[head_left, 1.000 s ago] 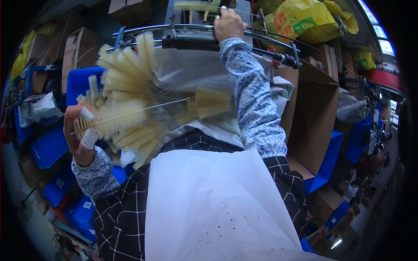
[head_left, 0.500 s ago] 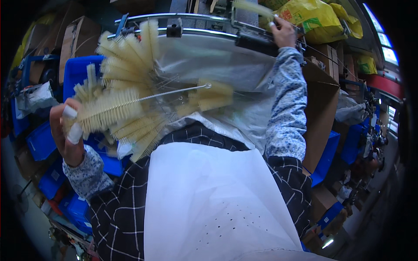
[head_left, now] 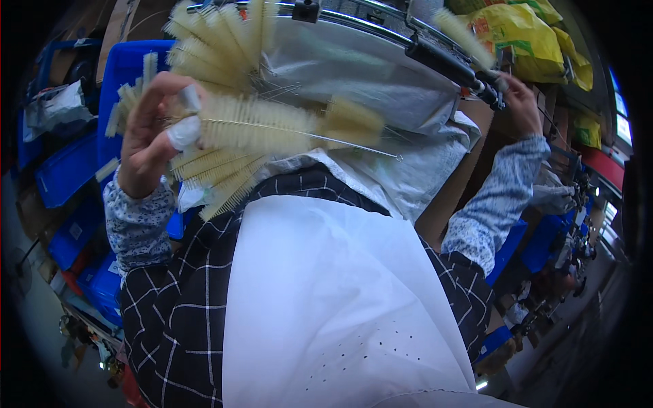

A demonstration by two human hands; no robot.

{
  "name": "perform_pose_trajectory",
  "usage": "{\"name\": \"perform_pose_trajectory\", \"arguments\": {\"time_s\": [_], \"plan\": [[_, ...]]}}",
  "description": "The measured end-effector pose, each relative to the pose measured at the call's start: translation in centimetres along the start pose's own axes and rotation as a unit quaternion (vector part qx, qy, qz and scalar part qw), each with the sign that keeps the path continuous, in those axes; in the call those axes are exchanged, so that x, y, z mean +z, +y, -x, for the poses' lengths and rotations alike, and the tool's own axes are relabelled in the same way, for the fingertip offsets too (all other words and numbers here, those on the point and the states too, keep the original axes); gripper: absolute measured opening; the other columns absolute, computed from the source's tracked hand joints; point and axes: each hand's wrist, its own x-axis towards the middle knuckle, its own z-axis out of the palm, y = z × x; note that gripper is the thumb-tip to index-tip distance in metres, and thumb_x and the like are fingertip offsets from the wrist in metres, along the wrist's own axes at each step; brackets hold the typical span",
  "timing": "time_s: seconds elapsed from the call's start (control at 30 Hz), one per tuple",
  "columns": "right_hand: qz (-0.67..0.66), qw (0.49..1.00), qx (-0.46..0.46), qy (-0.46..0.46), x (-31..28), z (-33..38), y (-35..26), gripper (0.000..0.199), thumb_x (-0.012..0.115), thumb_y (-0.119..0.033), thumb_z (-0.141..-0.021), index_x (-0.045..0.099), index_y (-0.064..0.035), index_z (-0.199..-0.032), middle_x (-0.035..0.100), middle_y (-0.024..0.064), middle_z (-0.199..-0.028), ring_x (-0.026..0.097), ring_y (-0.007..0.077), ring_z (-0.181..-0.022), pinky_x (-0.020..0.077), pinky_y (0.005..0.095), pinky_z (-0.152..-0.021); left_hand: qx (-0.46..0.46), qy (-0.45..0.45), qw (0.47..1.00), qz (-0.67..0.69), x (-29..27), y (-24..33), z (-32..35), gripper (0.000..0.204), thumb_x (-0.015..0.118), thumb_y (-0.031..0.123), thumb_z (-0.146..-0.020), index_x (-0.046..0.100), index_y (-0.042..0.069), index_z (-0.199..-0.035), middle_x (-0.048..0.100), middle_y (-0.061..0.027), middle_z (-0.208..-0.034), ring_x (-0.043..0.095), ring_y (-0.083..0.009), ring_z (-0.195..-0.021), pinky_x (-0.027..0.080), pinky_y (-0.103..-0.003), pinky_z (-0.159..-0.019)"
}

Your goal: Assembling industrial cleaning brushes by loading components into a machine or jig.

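On the left, my left hand [head_left: 153,132], with white wraps on its finger and thumb, pinches the bristle end of a pale bottle brush [head_left: 262,126]. The brush's twisted wire stem runs right to a small loop. Behind it, a fan of similar brushes [head_left: 214,51] lies on a silvery-white sheet [head_left: 347,61] over my lap. At the upper right, my right hand [head_left: 520,105] is closed at the lower end of another pale brush [head_left: 466,37]. That hand is beside the end of a black cylinder on a metal rail [head_left: 442,58]; its fingertips are partly blurred.
Blue bins [head_left: 71,170] stand along the left side, one holding small brushes [head_left: 126,102]. Yellow plastic bags [head_left: 520,37] sit at the upper right. A cardboard panel [head_left: 435,221] stands right of the sheet. The metal rail crosses the far side of my lap.
My right hand has moved right past the black cylinder, and its brush has come along. My left hand has brought its brush rightward, and the stem now slopes down to the right. The view has shifted.
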Motion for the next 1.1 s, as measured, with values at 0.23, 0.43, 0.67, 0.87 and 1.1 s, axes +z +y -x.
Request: {"name": "perform_pose_trajectory", "arguments": {"time_s": [0.23,0.43,0.67,0.87,1.1], "plan": [[-0.036,0.953,-0.111,-0.279,15.4,2.2,-13.0,0.042,0.040,0.002,-0.076,0.041,-0.0070,-0.117,0.048,0.0095,-0.109,0.047,0.0203,-0.100,0.0384,0.0327,-0.088,-0.025,0.025,0.999,0.000,7.4,-3.1,-3.5,0.034,0.053,0.001,-0.073,0.042,0.004,-0.104,0.046,-0.0052,-0.093,0.049,-0.0115,-0.080,0.044,-0.024,-0.070],[-0.141,0.971,-0.099,-0.167,19.7,2.6,-14.8,0.026,0.047,-0.005,-0.079,0.051,-0.0019,-0.104,0.054,0.0115,-0.101,0.052,0.0216,-0.091,0.0422,0.0316,-0.082,-0.068,-0.029,0.975,-0.208,4.5,-2.9,-0.2,0.055,0.061,0.015,-0.071,0.028,0.007,-0.114,0.049,-0.0111,-0.091,0.053,-0.0199,-0.078,0.045,-0.030,-0.069],[0.404,0.844,-0.044,0.351,11.8,-7.0,-5.3,0.023,0.049,-0.022,-0.078,0.056,-0.0279,-0.098,0.057,-0.0004,-0.086,0.048,0.0207,-0.084,0.0335,0.0365,-0.075,-0.282,-0.125,0.728,-0.612,0.9,-3.0,6.9,0.046,0.062,0.019,-0.071,0.038,0.002,-0.106,0.050,-0.0185,-0.097,0.048,-0.0335,-0.093,0.038,-0.036,-0.081],[0.412,0.852,-0.024,0.322,11.7,-8.8,-5.3,0.025,0.049,-0.024,-0.078,0.055,-0.0281,-0.102,0.057,0.0002,-0.090,0.047,0.0215,-0.087,0.0317,0.0378,-0.077,-0.332,-0.067,0.831,-0.442,0.2,-2.2,5.9,0.044,0.060,0.013,-0.071,0.037,0.005,-0.108,0.052,-0.0191,-0.091,0.050,-0.0347,-0.086,0.040,-0.037,-0.075],[0.363,0.877,-0.066,0.308,11.5,-9.0,-4.6,0.024,0.049,-0.023,-0.078,0.057,-0.0273,-0.101,0.057,0.0008,-0.089,0.047,0.0207,-0.085,0.0318,0.0374,-0.076,-0.393,0.012,0.871,-0.294,-1.0,0.2,4.4,0.029,0.060,0.006,-0.067,0.047,0.003,-0.092,0.044,-0.0018,-0.073,0.044,-0.0090,-0.067,0.037,-0.021,-0.062]]}}
